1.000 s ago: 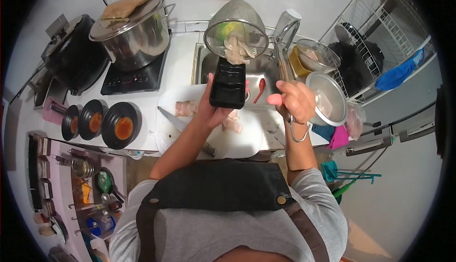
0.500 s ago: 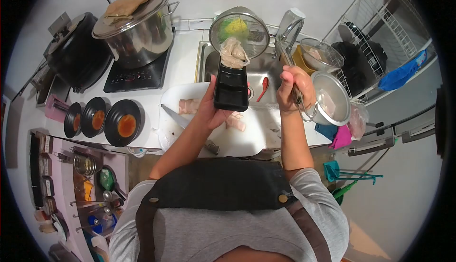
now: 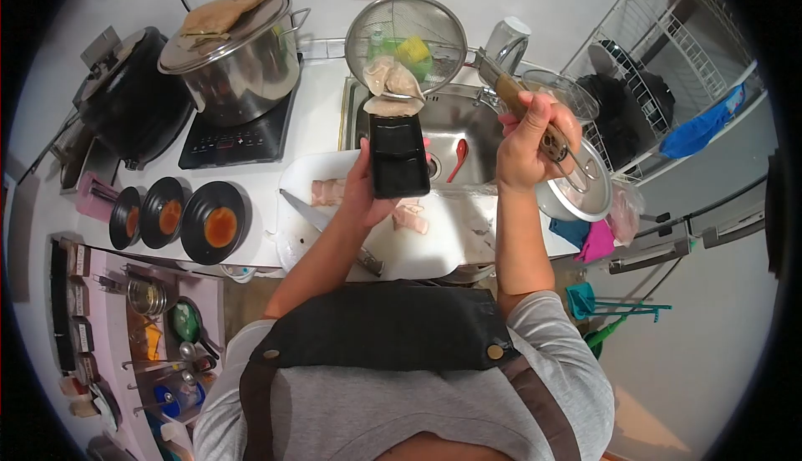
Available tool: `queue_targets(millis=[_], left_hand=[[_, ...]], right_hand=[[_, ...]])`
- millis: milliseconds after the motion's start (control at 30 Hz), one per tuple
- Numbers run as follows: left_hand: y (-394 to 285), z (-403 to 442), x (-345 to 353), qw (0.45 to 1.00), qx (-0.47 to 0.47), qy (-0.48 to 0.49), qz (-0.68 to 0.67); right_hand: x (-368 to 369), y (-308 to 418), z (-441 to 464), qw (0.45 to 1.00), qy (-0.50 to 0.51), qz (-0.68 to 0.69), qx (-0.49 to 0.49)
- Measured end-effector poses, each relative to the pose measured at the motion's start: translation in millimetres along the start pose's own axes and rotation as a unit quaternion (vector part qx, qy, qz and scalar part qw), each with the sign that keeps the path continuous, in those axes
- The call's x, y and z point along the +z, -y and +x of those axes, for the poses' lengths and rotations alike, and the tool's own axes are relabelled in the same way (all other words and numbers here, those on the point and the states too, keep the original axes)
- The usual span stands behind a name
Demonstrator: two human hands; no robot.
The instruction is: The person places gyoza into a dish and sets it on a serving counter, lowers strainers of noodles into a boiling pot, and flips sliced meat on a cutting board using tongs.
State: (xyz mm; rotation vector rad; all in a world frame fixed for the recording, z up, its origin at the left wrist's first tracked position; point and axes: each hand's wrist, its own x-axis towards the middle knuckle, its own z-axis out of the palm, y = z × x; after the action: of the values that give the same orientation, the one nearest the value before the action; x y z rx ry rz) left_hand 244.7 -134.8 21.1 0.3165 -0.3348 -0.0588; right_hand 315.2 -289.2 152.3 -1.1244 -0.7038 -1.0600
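Over the sink (image 3: pixel 476 132), the left hand (image 3: pixel 365 196) is clasping an outward-pointing black tray (image 3: pixel 400 160); dumplings (image 3: pixel 381 74) are straddling its far end and the strainer (image 3: pixel 449 50) (right hand (image 3: pixel 536 145) clutching its handle (image 3: pixel 508 90)).

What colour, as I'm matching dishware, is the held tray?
The divided tray is black, clearest in the head view.

Counter tally: two hands (image 3: pixel 539 143), one handled strainer (image 3: pixel 440 25), one black tray (image 3: pixel 399 173).
Left of frame, three black bowls (image 3: pixel 214 196); upper left, two pots (image 3: pixel 234 83). Centre, one sink (image 3: pixel 483 139), one red spoon (image 3: pixel 460 153), one knife (image 3: pixel 305 208). Right, one steel bowl (image 3: pixel 603 181).
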Motion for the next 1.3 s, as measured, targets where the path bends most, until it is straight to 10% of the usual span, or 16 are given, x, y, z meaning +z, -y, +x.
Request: queue_targets(millis=[700, 1300], left_hand=[[-14.9, 2.9, 5.0, 0.998, 0.056, -0.022, 0.018], [6.6, 23.1, -0.2, 0.970, 0.223, -0.086, 0.035]], right_hand=[[-19.7, 34.5, 21.8, 0.897, 0.311, -0.068, -0.308], [7.5, 24.7, -88.9, 0.939, 0.153, -0.129, -0.279]])
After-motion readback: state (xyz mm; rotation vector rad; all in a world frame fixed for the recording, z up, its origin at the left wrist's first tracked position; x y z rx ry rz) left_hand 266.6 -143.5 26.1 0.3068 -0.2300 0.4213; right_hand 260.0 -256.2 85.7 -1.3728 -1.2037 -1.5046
